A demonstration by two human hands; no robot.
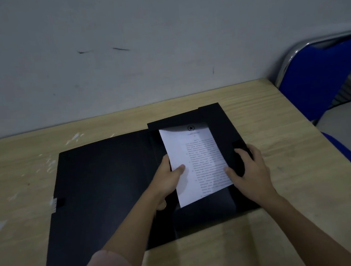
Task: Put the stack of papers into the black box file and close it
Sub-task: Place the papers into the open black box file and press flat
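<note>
Printed lines and a round emblem top the stack of papers, all too blurred to read.

A pale wood-grain table set against a wall carries a black box file, lying flat and opened out. Its wide cover spreads left of where the hands grip; the tray part lies beneath them. White scuffs mark the tabletop beyond the cover, well left of the grip.
</note>
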